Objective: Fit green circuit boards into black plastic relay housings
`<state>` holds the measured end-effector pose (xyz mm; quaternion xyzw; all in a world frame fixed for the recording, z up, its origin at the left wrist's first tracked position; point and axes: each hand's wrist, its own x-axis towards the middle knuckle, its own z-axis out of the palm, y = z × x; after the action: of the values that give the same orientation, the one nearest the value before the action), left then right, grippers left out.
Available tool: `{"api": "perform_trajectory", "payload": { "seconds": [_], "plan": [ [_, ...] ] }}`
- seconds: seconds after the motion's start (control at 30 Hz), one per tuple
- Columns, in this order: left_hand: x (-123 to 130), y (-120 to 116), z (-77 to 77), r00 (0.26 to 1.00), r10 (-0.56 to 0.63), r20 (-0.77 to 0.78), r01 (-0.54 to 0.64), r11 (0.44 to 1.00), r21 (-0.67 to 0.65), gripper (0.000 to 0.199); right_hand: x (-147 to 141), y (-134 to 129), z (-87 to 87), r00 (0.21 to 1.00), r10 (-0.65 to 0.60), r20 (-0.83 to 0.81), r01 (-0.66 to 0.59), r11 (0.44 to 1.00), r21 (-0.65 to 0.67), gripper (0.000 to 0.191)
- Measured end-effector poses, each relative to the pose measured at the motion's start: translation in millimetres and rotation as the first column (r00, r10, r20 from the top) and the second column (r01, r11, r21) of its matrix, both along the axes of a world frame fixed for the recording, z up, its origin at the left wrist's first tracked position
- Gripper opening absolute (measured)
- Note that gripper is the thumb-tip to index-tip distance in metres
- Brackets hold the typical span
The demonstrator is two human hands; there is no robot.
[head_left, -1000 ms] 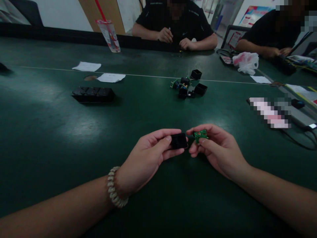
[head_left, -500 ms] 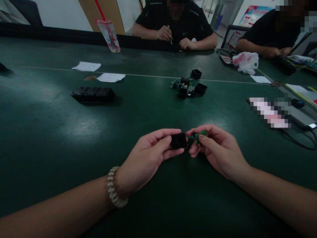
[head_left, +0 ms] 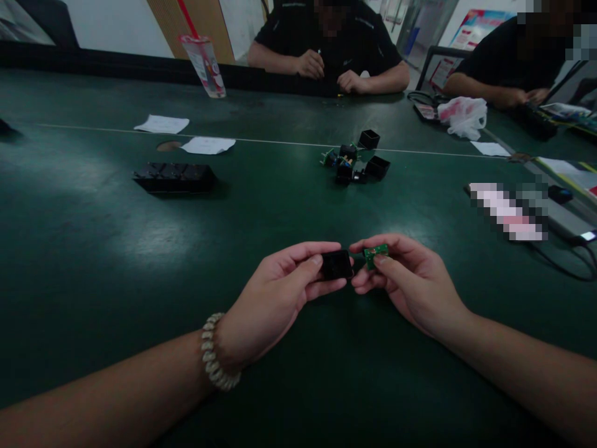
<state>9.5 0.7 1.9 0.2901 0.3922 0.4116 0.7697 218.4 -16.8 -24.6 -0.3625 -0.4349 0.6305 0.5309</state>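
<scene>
Low in the middle of the head view, my left hand (head_left: 284, 286) grips a small black case (head_left: 337, 266) between thumb and fingers. Just right of it, my right hand (head_left: 410, 280) pinches a small green circuit board (head_left: 375, 254), its thumb over the lower edge. A narrow gap lies between the case and the board. Farther back on the green table (head_left: 261, 211) is a cluster of green boards and black parts (head_left: 345, 163), with an open black box (head_left: 377, 167) at its right and another open box (head_left: 369, 139) behind.
A long black block (head_left: 175, 178) lies at left, papers (head_left: 208, 145) behind it. Farther back are a cup with a red straw (head_left: 205, 67) and a plastic bag (head_left: 464, 117). A phone (head_left: 506, 211) lies at right. Two people sit across the table.
The green board has turned in my right hand and shows more of its face. My right fingers have shifted slightly left; my left hand and the case have hardly moved.
</scene>
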Motion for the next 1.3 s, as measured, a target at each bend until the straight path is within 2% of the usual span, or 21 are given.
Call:
{"api": "perform_trajectory", "payload": {
  "seconds": [0.7, 1.03, 1.3],
  "plan": [
    [0.0, -0.4, -1.7, 1.000, -0.007, -0.015, 0.007, 1.000, 0.002, 0.032, -0.2, -0.4, 3.2, 1.000, 0.000, 0.001, 0.000, 1.000, -0.013, 0.016],
    [0.1, -1.0, -1.3, 0.999, -0.002, -0.037, 0.002, 1.000, 0.006, 0.025, 1.9, -0.8, 4.9, 0.998, 0.033, -0.051, -0.035, 0.999, -0.036, 0.020],
    [0.0, 1.3, -0.7, 0.999, -0.007, -0.043, 0.007, 1.000, -0.001, 0.027, -0.3, -0.4, 3.9, 1.000, -0.001, 0.015, 0.001, 1.000, -0.027, 0.017]
  ]
}}
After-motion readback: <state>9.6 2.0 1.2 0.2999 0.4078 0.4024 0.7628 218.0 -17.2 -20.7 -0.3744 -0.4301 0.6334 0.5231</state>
